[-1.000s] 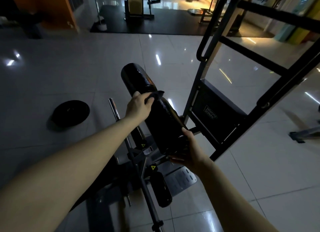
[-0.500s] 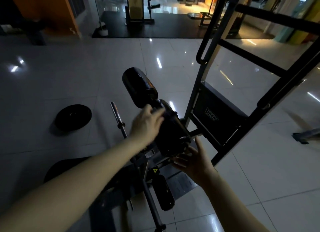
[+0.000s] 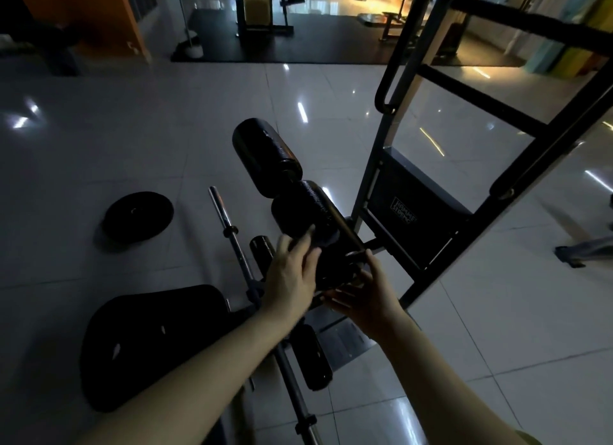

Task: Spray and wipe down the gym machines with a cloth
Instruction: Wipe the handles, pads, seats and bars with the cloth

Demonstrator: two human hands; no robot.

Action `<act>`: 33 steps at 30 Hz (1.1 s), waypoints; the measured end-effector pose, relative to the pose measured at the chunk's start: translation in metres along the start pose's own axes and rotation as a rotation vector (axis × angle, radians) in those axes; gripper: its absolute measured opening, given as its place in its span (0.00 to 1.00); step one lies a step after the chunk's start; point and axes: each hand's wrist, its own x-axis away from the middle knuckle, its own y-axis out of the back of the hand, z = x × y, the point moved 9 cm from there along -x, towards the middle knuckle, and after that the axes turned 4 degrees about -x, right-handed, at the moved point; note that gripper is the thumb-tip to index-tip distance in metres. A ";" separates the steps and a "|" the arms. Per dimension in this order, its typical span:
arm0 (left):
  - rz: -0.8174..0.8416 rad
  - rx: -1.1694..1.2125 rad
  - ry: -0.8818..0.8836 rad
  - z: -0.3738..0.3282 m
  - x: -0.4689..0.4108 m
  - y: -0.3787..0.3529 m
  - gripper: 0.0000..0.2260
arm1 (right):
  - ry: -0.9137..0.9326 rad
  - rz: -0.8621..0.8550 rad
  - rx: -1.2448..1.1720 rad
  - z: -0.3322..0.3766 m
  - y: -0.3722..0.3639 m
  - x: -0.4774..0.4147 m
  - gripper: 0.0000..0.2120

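Observation:
The machine has two black roller pads in line: a far one [image 3: 262, 152] and a near one [image 3: 305, 212]. My left hand [image 3: 292, 275] lies on the near pad's close end, fingers blurred. It presses a dark cloth [image 3: 331, 264] that is hard to tell from the black pad in the dim light. My right hand [image 3: 365, 295] is just below and to the right, fingers spread, by the metal bracket at the pad's end. No spray bottle is in sight.
A black seat pad [image 3: 152, 341] sits lower left, with a small roller [image 3: 311, 358] below my hands. A steel bar [image 3: 229, 222] and a weight plate [image 3: 137, 217] lie on the tiled floor. The black frame [image 3: 398, 113] and its back panel [image 3: 411, 212] rise on the right.
My left hand slid with the cloth from the gap between the pads down to the near pad's close end. My right hand let go of that end and spread its fingers.

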 end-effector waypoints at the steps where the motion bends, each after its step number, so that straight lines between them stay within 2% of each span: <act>1: 0.028 0.030 -0.012 -0.004 0.017 -0.003 0.21 | 0.014 0.009 0.019 0.001 0.000 0.000 0.34; 4: 0.108 0.077 -0.097 0.000 0.042 -0.003 0.22 | 0.069 -0.005 0.142 0.007 -0.003 0.006 0.33; 6: 0.106 0.034 -0.131 0.014 0.038 0.008 0.22 | 0.183 -0.045 0.279 0.019 -0.012 0.008 0.36; 9: -0.016 0.007 0.025 0.048 0.013 0.034 0.20 | 0.389 -0.098 0.503 0.033 -0.030 0.009 0.48; 11: -0.078 0.008 0.136 0.066 -0.009 0.048 0.18 | 0.431 -0.160 0.567 0.036 -0.030 0.008 0.48; 14: -0.067 0.011 0.244 0.086 -0.042 0.054 0.19 | 0.380 -0.223 0.532 0.033 -0.023 0.000 0.41; 18: -0.041 0.025 0.220 0.086 -0.085 0.048 0.21 | 0.120 -0.103 0.190 0.022 -0.031 -0.002 0.22; 20: 0.011 0.043 0.244 0.085 -0.103 0.035 0.22 | 0.015 0.010 0.096 0.022 -0.044 0.009 0.27; 22: 0.042 0.039 0.243 0.084 -0.114 0.024 0.22 | -0.009 0.063 0.066 0.023 -0.046 0.012 0.31; 26: 0.064 -0.041 0.111 0.040 -0.084 0.013 0.20 | -0.025 -0.008 0.076 0.023 -0.035 0.012 0.26; 29: 0.114 -0.072 -0.150 -0.015 -0.027 0.002 0.20 | -0.059 0.014 0.082 0.017 -0.030 0.011 0.28; 33: 0.195 -0.177 -0.316 -0.026 -0.008 0.001 0.21 | -0.114 0.037 0.001 0.001 -0.014 0.012 0.34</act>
